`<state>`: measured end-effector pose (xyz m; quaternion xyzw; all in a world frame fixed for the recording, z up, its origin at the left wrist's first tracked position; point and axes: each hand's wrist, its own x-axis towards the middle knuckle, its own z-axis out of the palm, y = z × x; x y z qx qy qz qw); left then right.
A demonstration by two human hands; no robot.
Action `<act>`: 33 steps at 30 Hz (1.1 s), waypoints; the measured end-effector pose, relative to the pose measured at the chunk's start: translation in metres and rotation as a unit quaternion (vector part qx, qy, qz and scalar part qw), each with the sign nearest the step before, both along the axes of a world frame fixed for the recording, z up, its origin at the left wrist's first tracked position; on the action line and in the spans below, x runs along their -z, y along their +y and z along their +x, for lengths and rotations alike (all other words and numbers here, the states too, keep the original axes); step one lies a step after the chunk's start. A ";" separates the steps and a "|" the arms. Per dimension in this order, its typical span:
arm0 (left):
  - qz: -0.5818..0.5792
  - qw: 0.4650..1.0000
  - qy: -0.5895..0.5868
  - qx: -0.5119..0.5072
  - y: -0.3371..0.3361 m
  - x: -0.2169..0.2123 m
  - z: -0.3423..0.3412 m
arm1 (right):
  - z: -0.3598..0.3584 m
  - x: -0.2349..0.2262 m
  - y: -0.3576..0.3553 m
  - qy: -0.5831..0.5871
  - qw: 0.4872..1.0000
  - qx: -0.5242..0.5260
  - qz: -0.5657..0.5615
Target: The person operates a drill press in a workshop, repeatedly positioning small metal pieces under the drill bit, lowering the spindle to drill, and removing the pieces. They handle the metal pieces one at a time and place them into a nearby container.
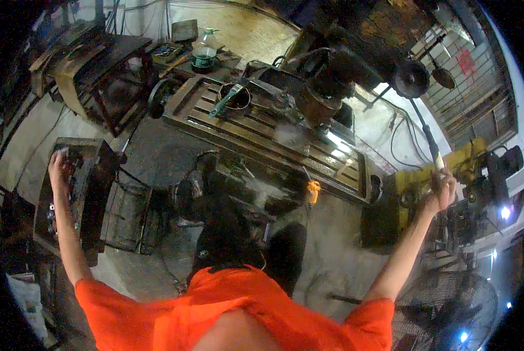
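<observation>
My right hand (442, 190) is raised to the right and closed around the pale end of a long lever handle (426, 137) that runs up to a round black hub (411, 78) on the drilling machine head (332, 76). My left hand (58, 169) reaches out to the left and rests on the top of a dark metal box (92, 175); whether its fingers grip anything is unclear. Below the machine head lies the slotted metal work table (262, 131), with smoke or mist above its middle. My orange shirt fills the bottom.
A dark tin with a teal-handled tool (233, 98) sits on the slotted table. A wire basket (130, 213) stands beside the dark box. A yellow machine (449, 175) is at the right, a floor fan (449, 310) at lower right, a cluttered bench (197, 55) at the back.
</observation>
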<state>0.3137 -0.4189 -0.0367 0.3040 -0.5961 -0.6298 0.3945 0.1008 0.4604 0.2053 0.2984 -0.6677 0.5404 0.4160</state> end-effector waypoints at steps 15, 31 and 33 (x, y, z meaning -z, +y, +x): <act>0.216 0.917 -0.083 0.324 0.288 0.071 -0.174 | 0.001 -0.048 -0.020 -0.020 0.998 0.066 -0.002; 0.246 0.912 -0.127 0.302 0.236 0.108 -0.166 | -0.032 -0.169 0.020 -0.074 0.993 0.091 -0.007; 0.241 0.920 -0.121 0.285 0.233 0.107 -0.161 | -0.034 -0.178 -0.005 -0.039 0.998 0.051 0.008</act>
